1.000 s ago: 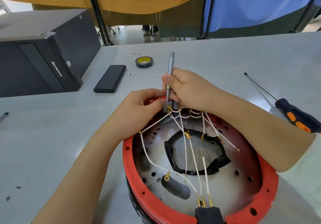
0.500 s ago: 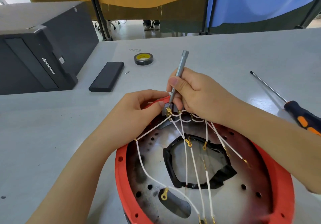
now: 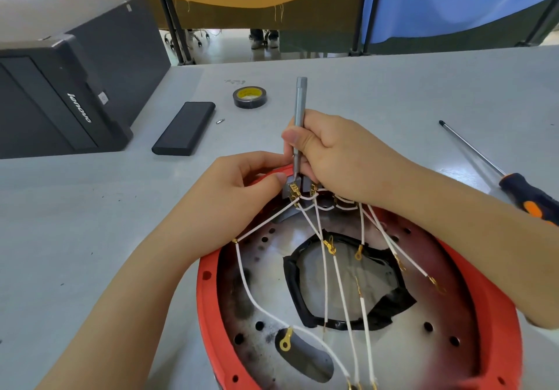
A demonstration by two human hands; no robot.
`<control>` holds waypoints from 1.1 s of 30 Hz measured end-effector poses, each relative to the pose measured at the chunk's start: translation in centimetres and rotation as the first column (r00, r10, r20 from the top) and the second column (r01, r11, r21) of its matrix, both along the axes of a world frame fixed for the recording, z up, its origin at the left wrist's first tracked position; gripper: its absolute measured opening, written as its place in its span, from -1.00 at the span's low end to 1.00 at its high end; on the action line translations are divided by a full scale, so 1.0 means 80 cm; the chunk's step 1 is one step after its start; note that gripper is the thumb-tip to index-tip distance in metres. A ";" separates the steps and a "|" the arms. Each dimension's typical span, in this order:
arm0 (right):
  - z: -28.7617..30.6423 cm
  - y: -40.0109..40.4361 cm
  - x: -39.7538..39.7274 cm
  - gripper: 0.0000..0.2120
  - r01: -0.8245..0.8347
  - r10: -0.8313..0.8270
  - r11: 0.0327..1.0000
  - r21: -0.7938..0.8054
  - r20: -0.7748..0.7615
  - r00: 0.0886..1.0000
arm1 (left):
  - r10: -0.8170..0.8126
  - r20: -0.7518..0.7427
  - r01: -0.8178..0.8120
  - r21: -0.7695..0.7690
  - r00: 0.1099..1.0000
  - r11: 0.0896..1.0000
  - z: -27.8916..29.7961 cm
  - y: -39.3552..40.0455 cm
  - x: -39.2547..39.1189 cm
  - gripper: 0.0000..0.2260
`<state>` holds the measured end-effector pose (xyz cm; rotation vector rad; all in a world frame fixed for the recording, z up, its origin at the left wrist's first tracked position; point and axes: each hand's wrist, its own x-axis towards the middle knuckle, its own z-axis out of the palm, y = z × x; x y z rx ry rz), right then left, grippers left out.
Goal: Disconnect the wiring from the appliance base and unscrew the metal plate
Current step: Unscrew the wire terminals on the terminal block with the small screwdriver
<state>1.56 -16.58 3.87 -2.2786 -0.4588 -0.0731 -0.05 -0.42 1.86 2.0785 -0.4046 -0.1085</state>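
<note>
A round appliance base with a red rim [image 3: 208, 280] lies upside down in front of me, its perforated metal plate [image 3: 423, 359] facing up. Several white wires [image 3: 325, 274] with gold terminals run across it from a grey terminal block [image 3: 292, 190] at the far rim. My right hand [image 3: 341, 153] holds a slim grey screwdriver [image 3: 300, 108] nearly upright, its tip down at the block. My left hand [image 3: 242, 184] pinches the block's left side with thumb and fingers.
A black Lenovo computer case [image 3: 69, 87] stands at the left. A flat black case [image 3: 184, 128], a small loose bit [image 3: 219, 121] and a roll of black tape [image 3: 250, 97] lie beyond the base. An orange-and-black screwdriver [image 3: 514, 184] lies at the right.
The view has shifted closer and lower over the base. The grey screwdriver tilted right half a second ago and now stands nearly upright again. Both hands stay at the terminal block.
</note>
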 end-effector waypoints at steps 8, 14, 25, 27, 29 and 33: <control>0.009 0.012 0.010 -0.68 0.045 -0.050 0.989 -0.144 -0.034 0.998 | -0.001 0.010 0.001 0.012 1.000 1.000 0.002 -0.001 0.001 -0.82; -0.001 -0.004 0.000 -0.75 0.008 -0.005 0.994 0.106 -0.027 1.000 | -0.002 -0.006 0.002 -0.002 1.000 1.000 0.001 0.000 0.001 -0.83; 0.000 0.003 0.004 -0.74 0.007 -0.007 0.999 -0.039 0.005 1.000 | -0.001 -0.002 0.001 0.013 1.000 1.000 0.002 -0.001 0.000 -0.81; 0.004 0.007 0.007 -0.72 0.013 -0.014 0.997 -0.079 -0.002 1.000 | -0.007 0.005 0.007 0.009 1.000 1.000 0.002 -0.001 0.000 -0.82; 0.006 0.011 0.012 -0.69 0.029 -0.027 0.987 -0.156 0.012 1.000 | -0.010 0.014 0.010 0.009 1.000 1.000 0.002 -0.001 0.000 -0.81; 0.004 0.013 0.012 -0.68 0.035 -0.024 0.978 -0.205 0.055 0.998 | -0.010 0.014 0.010 0.019 1.000 1.000 0.003 -0.001 0.000 -0.81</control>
